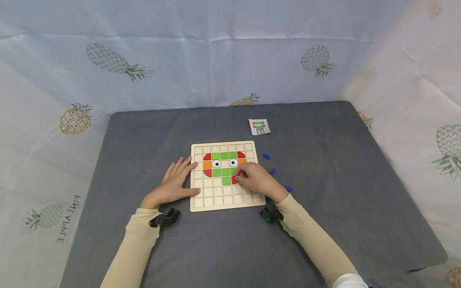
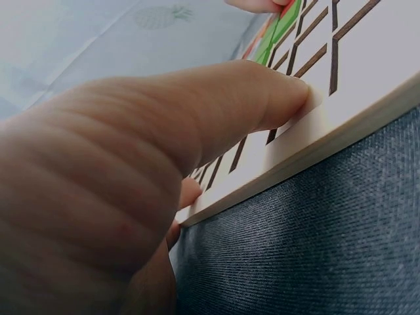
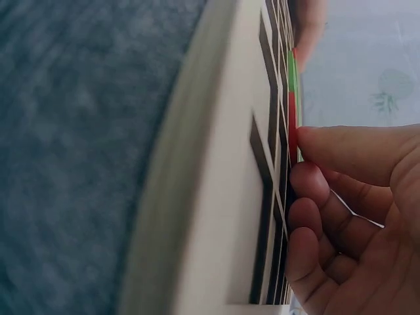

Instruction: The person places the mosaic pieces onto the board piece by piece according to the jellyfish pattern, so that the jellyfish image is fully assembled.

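The wooden grid board [image 1: 209,202] bears green, red and orange tiles and two eye tiles. My left hand [image 1: 172,187] lies spread on its left edge, the thumb [image 2: 262,98] pressing the rim in the left wrist view. On the board's right half, my right hand [image 1: 256,178] holds a red quarter-round tile [image 1: 234,180] with thumb and forefinger, in the cell right of the lowest green tile [image 1: 226,181]. The right wrist view shows the thumb [image 3: 348,147] against that red tile [image 3: 293,128], the other fingers curled beside the board.
Several blue pieces [image 1: 266,156] lie right of the board, one partly hidden by the right wrist. A small picture card [image 1: 259,127] is behind the board on the grey tabletop [image 1: 324,160]. Pineapple-print cloth [image 1: 216,60] hangs behind the table.
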`<state>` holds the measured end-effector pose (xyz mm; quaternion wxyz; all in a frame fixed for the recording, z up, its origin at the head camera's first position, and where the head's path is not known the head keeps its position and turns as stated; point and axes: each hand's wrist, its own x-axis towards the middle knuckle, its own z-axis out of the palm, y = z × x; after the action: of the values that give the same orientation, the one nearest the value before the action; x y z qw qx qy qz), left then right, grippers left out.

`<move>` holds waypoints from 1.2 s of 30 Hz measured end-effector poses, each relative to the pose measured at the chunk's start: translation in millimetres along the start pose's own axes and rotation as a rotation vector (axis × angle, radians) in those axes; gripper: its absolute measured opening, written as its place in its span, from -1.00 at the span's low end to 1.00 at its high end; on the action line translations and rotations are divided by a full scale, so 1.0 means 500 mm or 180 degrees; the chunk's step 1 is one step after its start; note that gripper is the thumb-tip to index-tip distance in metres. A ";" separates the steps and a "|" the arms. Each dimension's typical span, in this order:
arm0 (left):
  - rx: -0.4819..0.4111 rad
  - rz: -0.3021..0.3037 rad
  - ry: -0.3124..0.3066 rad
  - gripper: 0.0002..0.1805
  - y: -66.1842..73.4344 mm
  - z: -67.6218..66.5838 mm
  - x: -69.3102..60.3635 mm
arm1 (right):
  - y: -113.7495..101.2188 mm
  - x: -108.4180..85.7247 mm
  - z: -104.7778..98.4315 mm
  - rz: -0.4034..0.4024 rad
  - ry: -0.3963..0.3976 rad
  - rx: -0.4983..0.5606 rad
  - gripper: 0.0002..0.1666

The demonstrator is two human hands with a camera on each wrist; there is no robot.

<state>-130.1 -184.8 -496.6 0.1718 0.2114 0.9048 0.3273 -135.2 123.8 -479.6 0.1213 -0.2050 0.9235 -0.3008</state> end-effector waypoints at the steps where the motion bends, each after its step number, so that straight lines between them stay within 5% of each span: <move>1: 0.0005 0.0003 -0.0003 0.01 0.000 0.000 0.000 | -0.001 0.000 0.000 -0.0002 0.0004 -0.0001 -0.91; 17: 0.0002 -0.0033 -0.0041 0.01 0.000 -0.001 0.001 | 0.011 -0.027 -0.058 0.0154 0.0184 0.0848 -0.78; 36: -0.0010 -0.0002 -0.0021 -0.01 0.005 -0.005 -0.002 | 0.066 -0.099 -0.124 0.0446 0.0329 0.0715 -0.76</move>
<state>-129.5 -184.9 -493.2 0.1752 0.2120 0.9037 0.3281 -122.8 201.9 -445.5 0.1164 -0.1094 0.9011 -0.4032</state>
